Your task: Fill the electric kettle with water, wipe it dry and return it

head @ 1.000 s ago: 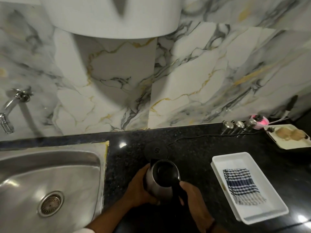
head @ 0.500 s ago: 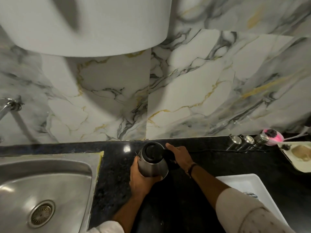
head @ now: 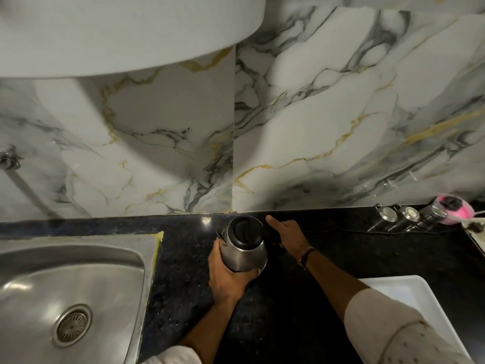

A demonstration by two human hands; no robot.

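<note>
The steel electric kettle [head: 242, 252] with its black lid down stands near the back of the black counter [head: 328, 258], close to the marble wall. My left hand [head: 225, 279] wraps around the kettle's lower body from the front left. My right hand [head: 284, 233] grips the black handle on the kettle's right side, index finger stretched toward the wall. The kettle's base is hidden under it.
A steel sink [head: 70, 290] with a drain lies to the left; only the tap's wall fitting [head: 9, 160] shows. A white tray [head: 409, 300] sits at front right. Three small steel jars [head: 406, 218], a pink item [head: 454, 206] and a cord line the back right.
The kettle has gone from the counter's front to the back by the wall, and its lid is now down. Both hands stayed on it.
</note>
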